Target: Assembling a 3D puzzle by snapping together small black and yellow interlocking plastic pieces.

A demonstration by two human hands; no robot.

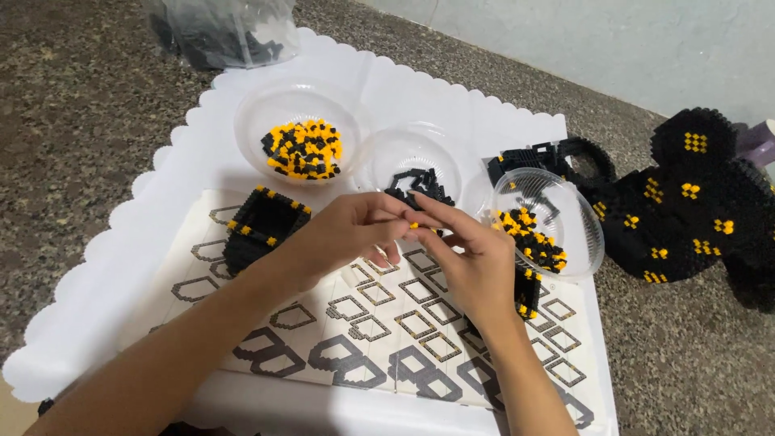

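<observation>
My left hand (pixel 347 230) and my right hand (pixel 472 258) meet over the printed instruction sheet (pixel 387 323), fingertips pinching a tiny yellow brick (pixel 413 225) between them. A small black and yellow block wall assembly (pixel 262 226) sits on the sheet just left of my left hand. Another black and yellow piece (pixel 526 292) peeks out under my right hand. A clear bowl of yellow and black bricks (pixel 303 149) stands behind my hands, with a second bowl of black bricks (pixel 420 182) beside it.
A tilted clear bowl (pixel 549 226) with yellow and black bricks rests at the right. A large black block model with yellow spots (pixel 686 194) lies on the stone counter. Everything sits on a white scalloped tray (pixel 105 274). A plastic bag (pixel 222 32) lies at the back.
</observation>
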